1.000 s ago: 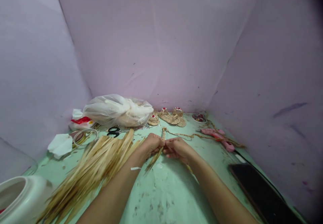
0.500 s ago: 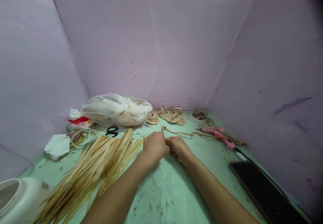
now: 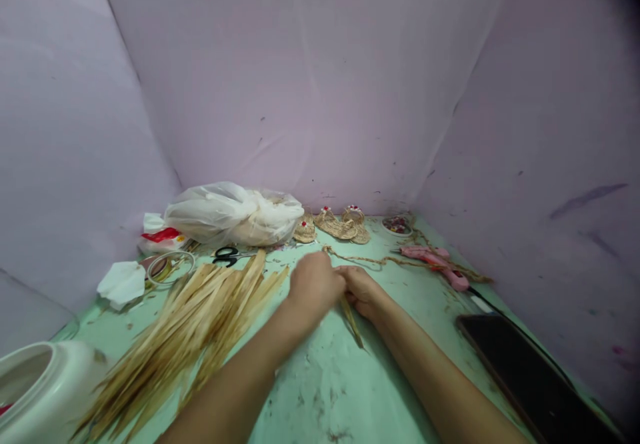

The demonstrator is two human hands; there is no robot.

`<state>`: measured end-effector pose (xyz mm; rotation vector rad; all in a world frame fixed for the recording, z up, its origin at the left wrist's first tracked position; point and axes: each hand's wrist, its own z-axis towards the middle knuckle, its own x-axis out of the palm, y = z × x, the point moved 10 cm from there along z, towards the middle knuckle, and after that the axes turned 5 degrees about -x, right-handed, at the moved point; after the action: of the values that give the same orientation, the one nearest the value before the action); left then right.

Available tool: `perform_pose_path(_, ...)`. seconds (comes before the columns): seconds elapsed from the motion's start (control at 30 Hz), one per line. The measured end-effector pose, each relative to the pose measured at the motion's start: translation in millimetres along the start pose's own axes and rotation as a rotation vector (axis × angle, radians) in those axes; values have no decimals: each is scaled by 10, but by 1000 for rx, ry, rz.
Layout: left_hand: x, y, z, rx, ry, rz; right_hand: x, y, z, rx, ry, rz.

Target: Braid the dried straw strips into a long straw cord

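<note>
My left hand (image 3: 314,285) and my right hand (image 3: 364,291) meet at the middle of a pale green table (image 3: 320,391), both with fingers closed. Between them they pinch the end of a twisted straw cord (image 3: 380,262), which runs away to the right toward the back. Loose straw strips (image 3: 351,319) hang from the hands toward me over the table. A broad bundle of flat dried straw strips (image 3: 200,321) lies just left of my left forearm.
At the back lie a white plastic bag (image 3: 233,214), black scissors (image 3: 227,255), small woven straw sandals (image 3: 340,225) and a pink glue gun (image 3: 434,264). A tape roll (image 3: 167,267) and white tissue (image 3: 123,284) lie left; a white jar (image 3: 43,391) near left; a dark tablet (image 3: 530,377) right.
Both hands have turned about the cord's end. The loose strips that pointed down-left from the hands a second ago now point down-right. The view has shifted slightly.
</note>
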<state>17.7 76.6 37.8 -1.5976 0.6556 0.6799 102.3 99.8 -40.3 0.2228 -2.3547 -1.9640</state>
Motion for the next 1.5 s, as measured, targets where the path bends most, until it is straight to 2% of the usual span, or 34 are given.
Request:
perform_pose_path(0.03, -64, 78, 91, -49, -20, -47, 13, -24, -5, 24, 10, 33)
perform_pose_path(0.07, 1, 193, 171, -134, 64, -134, 26, -49, -13, 55, 18, 70)
perform_pose_path(0.17, 404, 442, 239, -360, 407, -433, 61, -57, -34, 104, 52, 143)
perform_pose_path(0.2, 504, 473, 233, -392, 485, -501, 57, -43, -36, 102, 57, 136)
perform_pose_path(0.27, 585, 498, 244, -385, 539, -551, 36, -17, -34, 88, 72, 74)
perform_pose_path(0.37, 520, 523, 304, -305, 452, -409, -54, 43, -8, 14, 60, -162)
perform_pose_path(0.5, 431, 497, 374, -207, 293, -224, -106, 338, -24, -262, 5, -689)
perform_pose_path(0.57, 424, 447, 401, -147, 239, -222, -76, 467, -84, -332, -24, -959)
perform_pose_path(0.67, 450, 423, 412, -131, 209, -261, -143, 569, -190, -205, -139, -1225)
perform_pose_path(0.73, 484, 457, 391, -197, 227, -340, -123, 626, -276, -130, -168, -1312)
perform_pose_path(0.83, 508, 485, 338, -273, 269, -459, 78, 677, -386, -138, -105, -1367)
perform_pose_path(0.9, 504, 484, 315, -274, 302, -499, 230, 675, -450, -161, -50, -1380)
perform_pose_path(1.03, 461, 461, 318, -196, 366, -572, 398, 679, -553, -206, 86, -1337)
perform_pose_path(1.1, 428, 470, 313, -175, 395, -528, 361, 699, -557, -210, 169, -1254)
perform_pose_path(1.13, 415, 482, 300, -181, 415, -491, 272, 739, -532, -208, 151, -1204)
perform_pose_path(1.17, 405, 488, 280, -189, 441, -460, 132, 794, -487, -203, 82, -1152)
perform_pose_path(1.23, 378, 472, 238, -192, 483, -437, -242, 922, -394, -207, -189, -1024)
perform_pose_path(1.27, 365, 454, 224, -185, 498, -443, -364, 919, -346, -210, -266, -926)
perform_pose_path(1.3, 360, 438, 215, -176, 510, -451, -413, 846, -279, -194, -271, -794)
perform_pose_path(1.33, 362, 427, 213, -167, 518, -459, -396, 711, -203, -147, -221, -637)
perform_pose_path(1.43, 406, 423, 242, -136, 530, -475, -113, 265, -71, 33, -19, -215)
perform_pose_path(1.5, 438, 444, 273, -125, 520, -454, 41, 74, -53, 107, 34, -71)
